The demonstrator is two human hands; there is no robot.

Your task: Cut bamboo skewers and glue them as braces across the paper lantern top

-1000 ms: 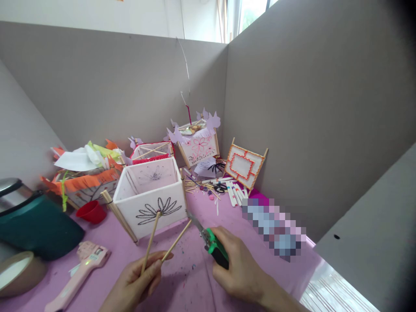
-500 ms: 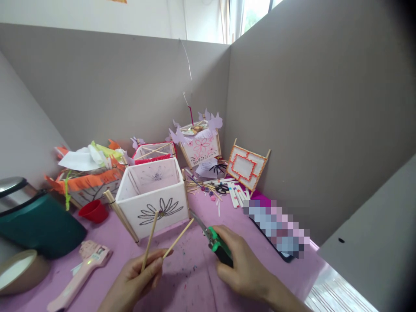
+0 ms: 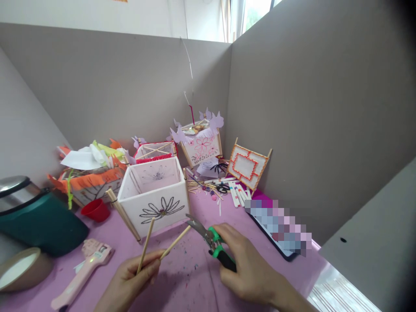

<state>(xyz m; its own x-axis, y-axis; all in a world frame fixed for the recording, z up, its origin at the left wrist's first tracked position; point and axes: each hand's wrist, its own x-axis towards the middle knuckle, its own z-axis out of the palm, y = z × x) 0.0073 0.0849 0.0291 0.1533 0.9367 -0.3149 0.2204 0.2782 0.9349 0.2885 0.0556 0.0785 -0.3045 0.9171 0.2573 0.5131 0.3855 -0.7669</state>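
Observation:
My left hand (image 3: 131, 281) pinches two thin wooden sticks (image 3: 174, 242) that fan upward in a V. My right hand (image 3: 248, 268) grips green-handled cutters (image 3: 211, 242), whose metal jaws stand open beside the tip of the right stick. Just behind the sticks stands a white square lantern box (image 3: 156, 201) with a black flower drawn on its front.
A pink glue gun (image 3: 82, 271), a tape roll (image 3: 17, 271), a dark green bin (image 3: 39, 219) and a red cup (image 3: 95, 210) lie at left. Further paper lanterns (image 3: 201, 145), markers (image 3: 235, 193) and a framed panel (image 3: 247, 166) crowd the back corner. Grey partition walls enclose the pink table.
The cutter jaws have opened and come close to the tip of the right stick. Both hands sit slightly lower in view.

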